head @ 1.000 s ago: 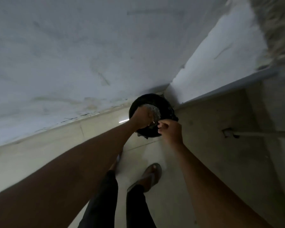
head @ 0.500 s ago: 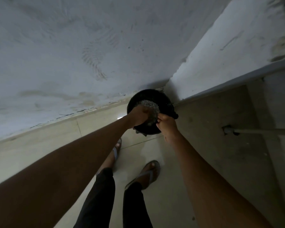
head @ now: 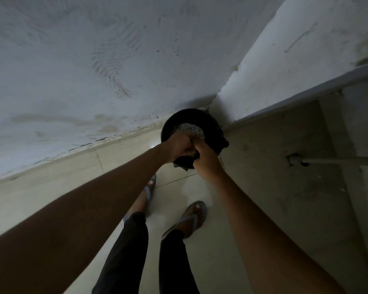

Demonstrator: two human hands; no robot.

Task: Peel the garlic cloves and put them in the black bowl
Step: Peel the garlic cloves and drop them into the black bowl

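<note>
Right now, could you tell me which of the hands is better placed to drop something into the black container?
Probably left: the left hand sits over the black container's opening; the right hand covers its near rim.

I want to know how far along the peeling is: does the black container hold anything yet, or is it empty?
Not empty. The black container holds a pale, glistening heap just beyond both hands. Whether that is garlic cannot be told.

Left hand (head: 180, 146) and right hand (head: 206, 159) meet, fingers curled, over black container (head: 212, 126) in wall corner; contents glint; sandalled feet (head: 193, 217) on floor (head: 217, 251) below.
</note>
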